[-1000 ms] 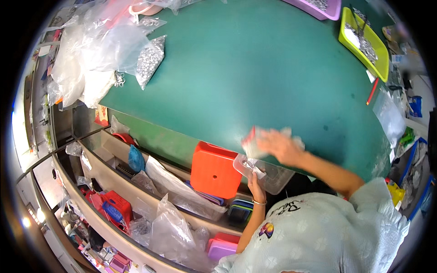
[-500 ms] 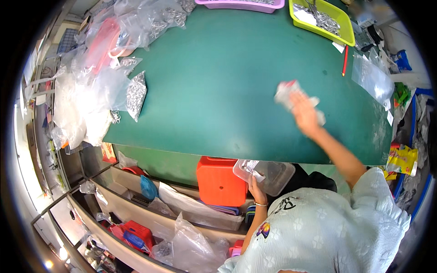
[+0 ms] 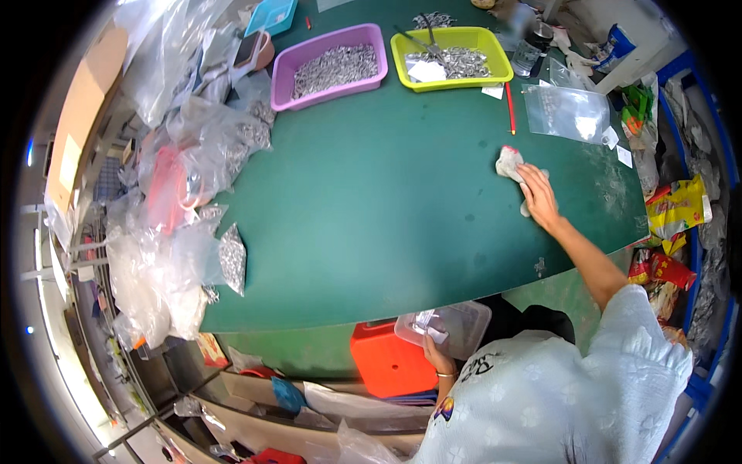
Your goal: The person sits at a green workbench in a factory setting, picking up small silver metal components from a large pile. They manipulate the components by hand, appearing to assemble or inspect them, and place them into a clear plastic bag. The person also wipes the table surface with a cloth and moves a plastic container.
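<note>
My right hand (image 3: 539,197) presses a crumpled whitish cloth (image 3: 508,164) with a red patch onto the green tabletop (image 3: 348,224), right of the middle. Its fingers lie over the cloth, partly hiding it. Low in front of the table's near edge, my left hand (image 3: 439,359) grips a clear plastic container (image 3: 467,325). A small whitish piece (image 3: 430,328) shows at the container's left side; whether it lies inside, I cannot tell. A red pencil-like stick (image 3: 511,110) lies beyond the cloth, and a clear plastic bag (image 3: 568,114) lies to its right.
A purple basket (image 3: 284,76) and a yellow-green basket (image 3: 400,68), both holding small metal parts, stand at the back. Pliers-like handles stick out of the latter. Plastic bags (image 3: 166,247) crowd the left edge. A red stool (image 3: 390,363) stands below the near edge.
The view has shifted, showing more of the table's far side and both baskets. My right hand has slid the cloth rightward across the tabletop. My left hand still holds the container.
</note>
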Action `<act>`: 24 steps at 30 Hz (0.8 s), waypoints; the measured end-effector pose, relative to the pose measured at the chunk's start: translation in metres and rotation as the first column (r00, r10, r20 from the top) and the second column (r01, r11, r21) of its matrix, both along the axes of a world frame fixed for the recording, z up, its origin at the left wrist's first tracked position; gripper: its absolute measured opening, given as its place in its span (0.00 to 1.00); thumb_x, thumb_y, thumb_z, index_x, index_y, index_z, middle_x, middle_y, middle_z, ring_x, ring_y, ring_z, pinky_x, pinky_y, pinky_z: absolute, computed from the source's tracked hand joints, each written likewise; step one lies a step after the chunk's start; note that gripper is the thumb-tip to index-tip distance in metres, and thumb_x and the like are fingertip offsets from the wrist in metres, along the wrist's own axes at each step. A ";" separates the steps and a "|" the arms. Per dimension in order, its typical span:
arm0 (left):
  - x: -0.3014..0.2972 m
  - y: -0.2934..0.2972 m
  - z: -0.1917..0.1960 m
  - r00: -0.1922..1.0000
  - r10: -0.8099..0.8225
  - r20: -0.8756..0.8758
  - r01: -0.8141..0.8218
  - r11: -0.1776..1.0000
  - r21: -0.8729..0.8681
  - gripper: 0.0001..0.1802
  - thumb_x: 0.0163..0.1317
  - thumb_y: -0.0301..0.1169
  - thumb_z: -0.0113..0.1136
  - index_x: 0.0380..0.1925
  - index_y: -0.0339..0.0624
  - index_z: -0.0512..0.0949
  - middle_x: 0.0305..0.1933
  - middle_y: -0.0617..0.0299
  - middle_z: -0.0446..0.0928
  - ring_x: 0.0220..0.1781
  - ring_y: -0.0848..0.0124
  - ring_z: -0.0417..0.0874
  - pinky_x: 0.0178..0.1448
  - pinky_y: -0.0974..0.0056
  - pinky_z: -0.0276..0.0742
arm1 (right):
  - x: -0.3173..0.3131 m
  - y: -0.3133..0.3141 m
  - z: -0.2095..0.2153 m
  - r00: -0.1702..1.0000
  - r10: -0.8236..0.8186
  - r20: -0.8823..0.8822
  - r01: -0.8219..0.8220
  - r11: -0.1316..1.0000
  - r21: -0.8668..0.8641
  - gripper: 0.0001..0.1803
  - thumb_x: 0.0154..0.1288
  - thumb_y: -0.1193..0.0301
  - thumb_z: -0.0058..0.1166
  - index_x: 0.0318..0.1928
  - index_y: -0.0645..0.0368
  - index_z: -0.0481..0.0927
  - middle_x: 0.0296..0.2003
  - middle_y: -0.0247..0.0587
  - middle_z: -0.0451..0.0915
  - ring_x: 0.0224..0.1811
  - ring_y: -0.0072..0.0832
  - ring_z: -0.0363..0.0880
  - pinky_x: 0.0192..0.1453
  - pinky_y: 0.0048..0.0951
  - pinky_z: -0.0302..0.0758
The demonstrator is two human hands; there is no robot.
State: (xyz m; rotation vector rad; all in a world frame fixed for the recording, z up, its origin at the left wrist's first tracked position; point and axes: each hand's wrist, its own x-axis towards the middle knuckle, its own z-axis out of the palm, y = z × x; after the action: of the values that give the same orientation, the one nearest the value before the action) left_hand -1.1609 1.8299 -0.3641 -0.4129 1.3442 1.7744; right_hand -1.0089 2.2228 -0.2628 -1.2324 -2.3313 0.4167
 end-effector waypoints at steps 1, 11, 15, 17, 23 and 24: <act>-0.002 -0.004 -0.007 1.000 0.012 0.023 -0.014 0.996 0.089 0.21 0.65 0.37 0.46 0.52 0.33 0.68 0.49 0.57 0.71 0.48 0.64 0.73 0.49 0.60 0.72 | 0.000 0.001 -0.004 0.994 0.032 0.106 -0.034 0.999 0.026 0.20 0.59 0.73 0.47 0.53 0.62 0.70 0.55 0.49 0.68 0.60 0.45 0.62 0.62 0.44 0.59; -0.009 0.003 0.015 0.996 0.066 0.055 -0.071 0.994 0.083 0.23 0.67 0.40 0.41 0.53 0.32 0.66 0.50 0.54 0.71 0.50 0.63 0.73 0.54 0.59 0.69 | -0.162 -0.008 -0.045 0.944 0.215 0.248 -0.238 0.969 0.065 0.28 0.62 0.69 0.43 0.63 0.57 0.58 0.65 0.47 0.52 0.68 0.47 0.45 0.69 0.48 0.45; -0.004 -0.010 0.001 0.994 0.105 -0.027 -0.101 0.989 0.104 0.22 0.67 0.40 0.40 0.51 0.33 0.68 0.50 0.55 0.72 0.49 0.64 0.73 0.54 0.60 0.69 | -0.296 0.087 -0.075 0.978 0.148 0.148 -0.177 0.962 0.207 0.27 0.63 0.67 0.42 0.63 0.52 0.59 0.64 0.42 0.56 0.68 0.42 0.50 0.69 0.45 0.46; -0.009 -0.004 0.008 0.992 0.119 -0.042 -0.116 0.991 0.064 0.21 0.67 0.40 0.41 0.49 0.33 0.69 0.49 0.55 0.72 0.49 0.64 0.73 0.53 0.60 0.69 | -0.351 0.109 -0.078 0.979 0.133 0.152 -0.160 0.970 0.184 0.26 0.63 0.66 0.43 0.62 0.49 0.61 0.64 0.40 0.56 0.67 0.40 0.51 0.69 0.44 0.47; -0.002 -0.035 -0.016 0.973 0.231 0.027 -0.230 0.973 -0.029 0.19 0.66 0.40 0.42 0.47 0.36 0.70 0.44 0.55 0.73 0.47 0.64 0.74 0.52 0.59 0.69 | -0.432 0.008 -0.090 0.765 0.641 -0.056 -0.607 0.748 0.270 0.24 0.54 0.70 0.49 0.55 0.50 0.70 0.57 0.39 0.68 0.62 0.39 0.61 0.67 0.43 0.53; 0.000 -0.034 -0.020 0.968 0.232 0.096 -0.235 0.972 0.021 0.19 0.66 0.40 0.42 0.47 0.37 0.70 0.44 0.56 0.73 0.46 0.64 0.74 0.52 0.58 0.69 | -0.419 -0.013 -0.108 0.680 0.726 -0.103 -0.673 0.674 0.306 0.23 0.55 0.72 0.47 0.54 0.50 0.71 0.57 0.38 0.68 0.62 0.38 0.61 0.68 0.43 0.53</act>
State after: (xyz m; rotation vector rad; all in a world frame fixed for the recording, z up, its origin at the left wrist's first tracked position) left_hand -1.1608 1.7964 -0.3843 -0.6513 1.2407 1.9404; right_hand -1.4278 2.2096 -0.3704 -0.0952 -2.4861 0.4585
